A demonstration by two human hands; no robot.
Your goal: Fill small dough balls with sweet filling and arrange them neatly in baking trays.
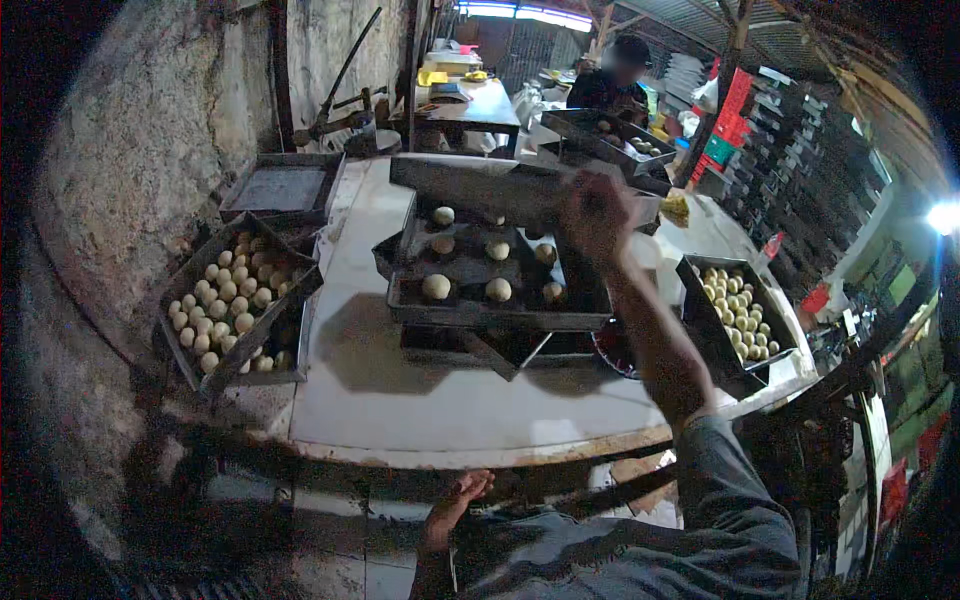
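Observation:
My right hand (597,210), smeared by motion, is raised over the far right corner of a dark metal tray (440,316) with several pale dough balls (497,250) spaced apart; whether it holds anything I cannot tell. That tray sits on other stacked trays, and a dark red container (622,362) is partly hidden beside them under my right forearm. My left hand (460,500) is low, just below the table's front edge, fingers apart and slightly curved, holding nothing visible.
Crowded trays of dough balls stand left (225,315) and right (740,315) on the white table (470,420), with another tray (280,190) at back left. A co-worker (600,90) is behind a far tray. A rough wall (110,200) borders the left; a second table (475,105) stands behind.

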